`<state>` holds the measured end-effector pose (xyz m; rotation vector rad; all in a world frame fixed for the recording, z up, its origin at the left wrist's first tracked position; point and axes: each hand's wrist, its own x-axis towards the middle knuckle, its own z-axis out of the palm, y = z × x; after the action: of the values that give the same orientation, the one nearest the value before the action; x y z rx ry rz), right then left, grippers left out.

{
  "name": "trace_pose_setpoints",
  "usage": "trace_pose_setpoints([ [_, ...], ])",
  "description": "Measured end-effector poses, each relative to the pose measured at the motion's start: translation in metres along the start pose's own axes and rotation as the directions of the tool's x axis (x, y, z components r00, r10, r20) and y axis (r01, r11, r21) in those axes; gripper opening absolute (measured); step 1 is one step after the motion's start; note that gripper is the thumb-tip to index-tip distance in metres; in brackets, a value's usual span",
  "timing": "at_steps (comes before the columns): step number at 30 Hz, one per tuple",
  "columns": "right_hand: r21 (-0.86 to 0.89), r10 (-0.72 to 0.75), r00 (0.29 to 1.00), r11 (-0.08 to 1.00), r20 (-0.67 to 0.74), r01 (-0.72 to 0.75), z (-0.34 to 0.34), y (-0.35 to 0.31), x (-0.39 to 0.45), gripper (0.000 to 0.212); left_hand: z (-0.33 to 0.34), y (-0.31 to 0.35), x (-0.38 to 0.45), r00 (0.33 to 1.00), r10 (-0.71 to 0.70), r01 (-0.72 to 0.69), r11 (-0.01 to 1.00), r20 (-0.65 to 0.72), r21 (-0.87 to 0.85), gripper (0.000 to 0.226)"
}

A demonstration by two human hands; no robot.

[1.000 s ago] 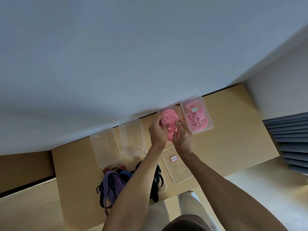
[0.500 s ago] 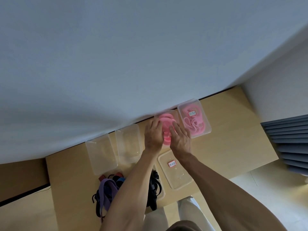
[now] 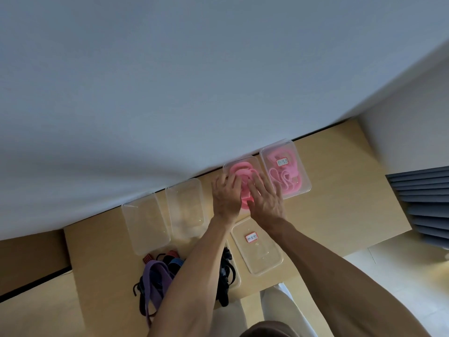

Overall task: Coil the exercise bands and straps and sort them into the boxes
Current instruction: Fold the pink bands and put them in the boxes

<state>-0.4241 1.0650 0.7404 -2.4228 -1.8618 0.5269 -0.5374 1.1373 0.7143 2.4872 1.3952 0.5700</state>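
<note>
A coiled pink band (image 3: 239, 171) lies in a clear box (image 3: 254, 161) against the wall. My left hand (image 3: 226, 194) and my right hand (image 3: 264, 199) press down on it side by side with fingers spread and fairly straight; they hide most of the coil. To the right, a second clear box (image 3: 305, 181) with a label holds more pink bands (image 3: 283, 177). A tangle of purple, black, blue and red straps (image 3: 155, 280) lies at the table's front left, partly under my left forearm.
Two clear boxes with nothing in them (image 3: 145, 222) (image 3: 185, 207) stand left of my hands by the wall. A labelled clear lid (image 3: 257, 246) lies in front of the hands. The wooden table (image 3: 340, 203) ends at the wall; a dark slatted object (image 3: 427, 205) is at right.
The hands went from holding the pink coil above the box to pressing it down inside, fingers flattening out. The camera shifted slightly.
</note>
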Motion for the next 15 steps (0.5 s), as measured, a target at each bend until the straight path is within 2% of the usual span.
trace_pose_setpoints([
  [5, -0.157, 0.032, 0.997, 0.987, 0.074, -0.02, 0.003, -0.005, 0.013, 0.064, 0.007, -0.002, -0.001, 0.999, 0.036, -0.036, 0.999, -0.033, -0.004, 0.015],
  [9, -0.113, 0.049, 0.997, 0.993, 0.063, -0.042, 0.009, -0.008, 0.011, 0.067, 0.008, -0.006, -0.004, 0.998, 0.065, -0.065, 0.997, 0.009, -0.046, 0.019],
  [12, -0.033, 0.049, 0.999, 0.998, -0.015, -0.05, 0.007, -0.009, 0.009, 0.064, 0.005, -0.002, 0.001, 0.998, 0.054, -0.053, 0.997, 0.017, -0.048, 0.018],
  [15, 0.042, -0.012, 0.983, 0.999, -0.182, 0.02, 0.009, -0.008, 0.005, 0.066, -0.002, 0.0, 0.006, 0.997, 0.063, -0.06, 0.996, 0.046, -0.069, 0.024],
])
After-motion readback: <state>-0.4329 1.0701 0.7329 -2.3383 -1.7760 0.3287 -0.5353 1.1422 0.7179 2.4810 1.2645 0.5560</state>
